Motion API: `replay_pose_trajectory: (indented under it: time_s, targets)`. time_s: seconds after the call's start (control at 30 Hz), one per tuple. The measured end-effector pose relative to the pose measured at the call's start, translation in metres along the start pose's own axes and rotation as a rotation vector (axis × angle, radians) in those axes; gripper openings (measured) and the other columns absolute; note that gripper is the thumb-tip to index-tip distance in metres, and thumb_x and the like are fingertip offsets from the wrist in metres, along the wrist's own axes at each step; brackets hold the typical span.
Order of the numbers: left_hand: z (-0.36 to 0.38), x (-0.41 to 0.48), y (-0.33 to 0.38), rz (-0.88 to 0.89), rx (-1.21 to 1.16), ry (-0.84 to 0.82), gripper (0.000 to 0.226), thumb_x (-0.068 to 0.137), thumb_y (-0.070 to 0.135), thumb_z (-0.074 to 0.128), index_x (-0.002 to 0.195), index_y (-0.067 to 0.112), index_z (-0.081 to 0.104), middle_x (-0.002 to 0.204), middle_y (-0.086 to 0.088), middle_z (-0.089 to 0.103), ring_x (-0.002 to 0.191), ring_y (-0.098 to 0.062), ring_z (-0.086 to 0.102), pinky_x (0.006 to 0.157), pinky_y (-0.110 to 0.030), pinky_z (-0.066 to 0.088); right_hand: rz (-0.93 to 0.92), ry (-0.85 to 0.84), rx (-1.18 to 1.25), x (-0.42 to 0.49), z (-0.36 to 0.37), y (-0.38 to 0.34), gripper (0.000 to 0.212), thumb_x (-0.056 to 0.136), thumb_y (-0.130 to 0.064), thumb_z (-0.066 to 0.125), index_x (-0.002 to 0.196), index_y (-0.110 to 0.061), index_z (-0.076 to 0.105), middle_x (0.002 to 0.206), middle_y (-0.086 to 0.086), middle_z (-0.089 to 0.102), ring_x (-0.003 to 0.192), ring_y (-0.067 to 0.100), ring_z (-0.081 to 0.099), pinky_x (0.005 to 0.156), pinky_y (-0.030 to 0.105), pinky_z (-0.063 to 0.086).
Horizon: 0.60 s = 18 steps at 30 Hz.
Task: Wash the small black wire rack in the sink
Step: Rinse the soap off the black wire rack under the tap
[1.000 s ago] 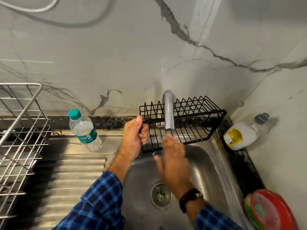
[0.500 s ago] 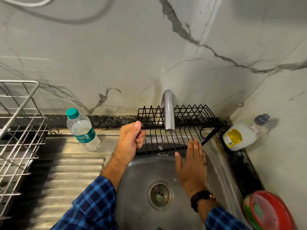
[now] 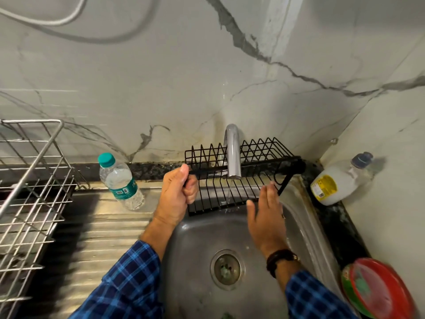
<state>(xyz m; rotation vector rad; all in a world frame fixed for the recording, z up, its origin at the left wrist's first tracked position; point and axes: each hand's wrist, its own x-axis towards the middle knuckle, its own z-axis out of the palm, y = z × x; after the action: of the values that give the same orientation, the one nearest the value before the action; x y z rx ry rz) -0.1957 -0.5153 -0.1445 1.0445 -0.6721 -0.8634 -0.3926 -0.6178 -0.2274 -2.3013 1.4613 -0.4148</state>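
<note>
Currently left hand (image 3: pixel 176 199) is gripping the rack (image 3: pixel 236 178) at its left end, holding it under the tap (image 3: pixel 232 153) over the sink (image 3: pixel 305 229). Rack's long axis is running left-right. Right hand (image 3: pixel 266 217), fingers straight, is touching the near right edge, nearer the stream.

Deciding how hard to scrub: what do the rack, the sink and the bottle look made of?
Rack: thin metal wire, probably, with a matte black coating; the rods run straight and even. Sink: stainless steel, by its brushed grey sheen and reflections. Bottle: clear plastic, see-through, with a teal cap.
</note>
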Motion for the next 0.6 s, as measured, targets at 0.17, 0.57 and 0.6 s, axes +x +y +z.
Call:
replay_pose_trajectory:
  time_s: [0.17,0.57,0.6]
  targets:
    - [0.007,0.004,-0.004,-0.001,0.073,-0.029,0.046,0.087,0.059,0.060,0.051,0.031,0.050,0.049,0.012,0.038,0.040,-0.004,0.027,0.040,-0.022,0.015,-0.204,-0.228,-0.078,-0.052,0.023,-0.032,0.076,0.100,-0.063,0.013,0.156,-0.020,-0.013,0.162,0.001,-0.026,0.149,0.018,-0.024,0.122,0.035,-0.006]
    - [-0.007,-0.041,-0.007,-0.001,-0.003,-0.026,0.048,0.078,0.068,0.071,0.056,0.031,0.050,0.049,0.012,0.039,0.039,-0.003,0.027,0.038,-0.016,0.022,-0.485,-0.252,-0.192,-0.053,0.025,-0.040,0.064,0.101,-0.053,0.025,0.157,-0.024,0.019,0.164,0.006,0.005,0.153,0.029,0.008,0.124,0.043,-0.002]
    - [-0.008,-0.047,-0.008,-0.011,-0.006,-0.019,0.049,0.077,0.068,0.072,0.056,0.031,0.049,0.049,0.012,0.038,0.039,-0.003,0.026,0.038,-0.016,0.020,-0.532,-0.259,-0.230,-0.066,0.029,-0.033,0.064,0.100,-0.053,0.030,0.156,-0.023,0.022,0.164,0.009,0.011,0.152,0.031,0.011,0.123,0.047,0.002]
